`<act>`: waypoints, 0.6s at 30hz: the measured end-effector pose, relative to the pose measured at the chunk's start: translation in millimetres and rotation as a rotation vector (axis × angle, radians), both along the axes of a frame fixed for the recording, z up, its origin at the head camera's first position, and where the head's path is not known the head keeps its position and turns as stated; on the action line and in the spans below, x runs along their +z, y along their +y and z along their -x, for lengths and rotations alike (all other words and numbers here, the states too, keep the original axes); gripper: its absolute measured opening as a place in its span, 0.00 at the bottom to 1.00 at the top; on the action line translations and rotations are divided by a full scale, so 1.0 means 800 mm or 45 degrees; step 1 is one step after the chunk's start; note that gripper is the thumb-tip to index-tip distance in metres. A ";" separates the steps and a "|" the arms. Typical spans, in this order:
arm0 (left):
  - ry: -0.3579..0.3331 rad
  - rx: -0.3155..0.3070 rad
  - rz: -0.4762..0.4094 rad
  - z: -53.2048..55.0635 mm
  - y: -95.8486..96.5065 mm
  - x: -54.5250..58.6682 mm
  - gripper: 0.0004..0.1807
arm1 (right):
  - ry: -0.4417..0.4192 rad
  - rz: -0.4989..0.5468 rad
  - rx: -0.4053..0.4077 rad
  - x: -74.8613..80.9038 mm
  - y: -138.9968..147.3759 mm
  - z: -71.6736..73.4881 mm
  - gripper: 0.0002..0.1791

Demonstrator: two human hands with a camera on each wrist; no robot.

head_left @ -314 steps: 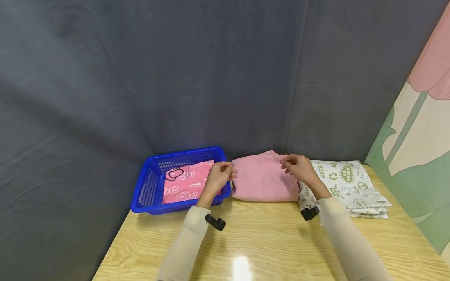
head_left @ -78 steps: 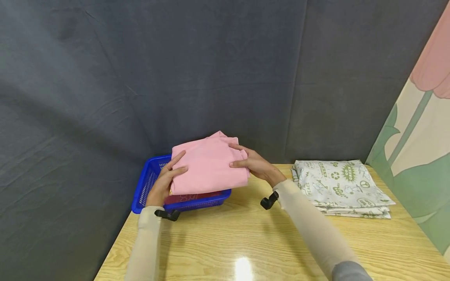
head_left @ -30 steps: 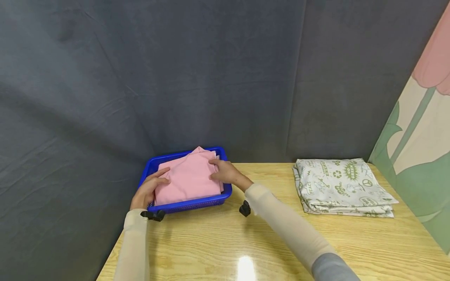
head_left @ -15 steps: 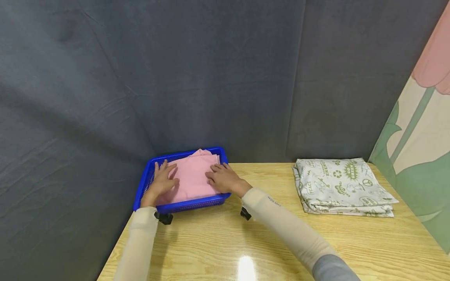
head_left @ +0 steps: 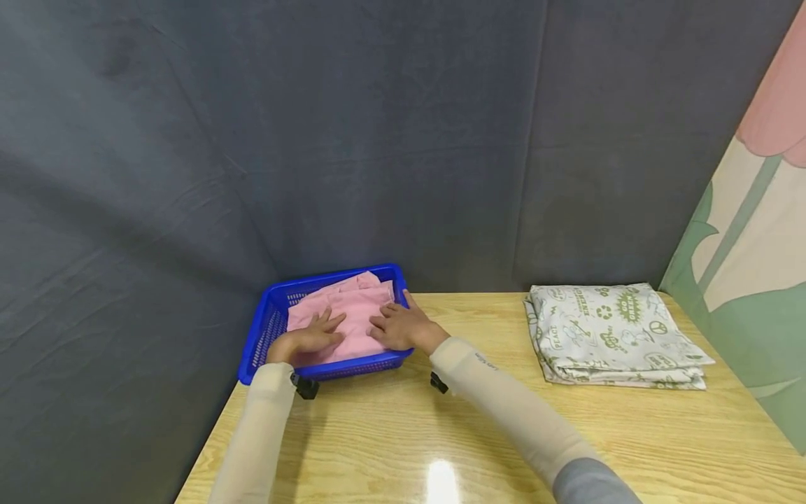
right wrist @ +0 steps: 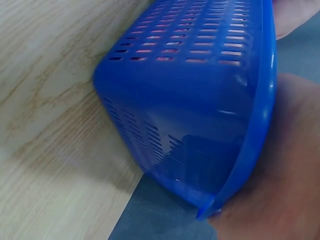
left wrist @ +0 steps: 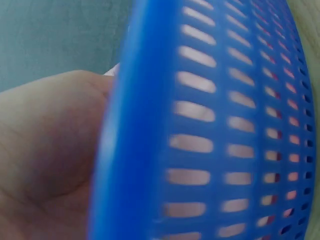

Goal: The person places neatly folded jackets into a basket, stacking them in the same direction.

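A folded pink cloth lies inside a blue perforated plastic basket, creased where the hands bear on it. My left hand reaches over the basket's front rim, its spread fingers pressing on the middle of the cloth. My right hand comes over the right front corner and presses on the cloth's right part, one finger out along the right rim. In the left wrist view, pink cloth shows through the slots behind the blue rim. The right wrist view has the basket's outer corner beside the hand.
A folded white cloth with green print lies at the table's right side. The wooden table runs back to a dark grey curtain. A floral-patterned panel stands along the right edge.
Both hands carried the pink cloth from the table's middle leftward and lowered it into the basket. They have released its sides; the left hand has since moved right onto the cloth's middle.
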State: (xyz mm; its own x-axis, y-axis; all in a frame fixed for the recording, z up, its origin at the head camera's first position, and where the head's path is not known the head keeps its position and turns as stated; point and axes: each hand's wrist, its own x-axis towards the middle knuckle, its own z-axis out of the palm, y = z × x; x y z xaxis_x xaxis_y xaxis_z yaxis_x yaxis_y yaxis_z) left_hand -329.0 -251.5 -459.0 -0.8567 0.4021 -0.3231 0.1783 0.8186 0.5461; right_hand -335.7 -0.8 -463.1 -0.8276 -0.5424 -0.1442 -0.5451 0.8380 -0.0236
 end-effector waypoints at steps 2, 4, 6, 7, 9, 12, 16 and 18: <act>-0.019 0.006 -0.004 0.001 0.000 -0.005 0.39 | 0.000 -0.016 -0.008 0.000 -0.003 -0.001 0.33; -0.033 0.008 -0.007 0.002 0.001 -0.010 0.40 | 0.009 -0.043 -0.009 0.000 -0.006 -0.003 0.33; -0.051 0.015 -0.004 0.002 0.002 -0.013 0.41 | 0.014 -0.072 -0.004 -0.001 -0.008 -0.005 0.32; -0.049 0.013 0.007 0.002 0.003 -0.013 0.41 | 0.017 -0.086 0.000 -0.002 -0.009 -0.005 0.32; -0.049 0.016 0.023 0.002 0.005 -0.014 0.41 | 0.027 -0.109 0.003 -0.003 -0.011 -0.005 0.32; -0.051 0.031 0.046 0.003 0.006 -0.015 0.41 | 0.033 -0.126 0.000 -0.003 -0.012 -0.005 0.32; -0.034 0.046 0.059 0.004 0.004 -0.017 0.41 | 0.051 -0.104 0.003 -0.004 -0.010 -0.004 0.32; -0.019 0.047 0.062 0.003 0.003 -0.016 0.41 | 0.064 -0.073 0.007 -0.005 -0.009 -0.004 0.32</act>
State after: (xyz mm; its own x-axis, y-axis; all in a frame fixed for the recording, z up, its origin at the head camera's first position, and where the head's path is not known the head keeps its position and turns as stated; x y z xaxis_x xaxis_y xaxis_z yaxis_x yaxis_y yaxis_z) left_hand -331.6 -248.8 -472.0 -0.8654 0.3540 -0.3546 0.1395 0.8499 0.5081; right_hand -332.3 -8.1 -467.0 -0.8315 -0.5393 -0.1335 -0.5493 0.8340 0.0523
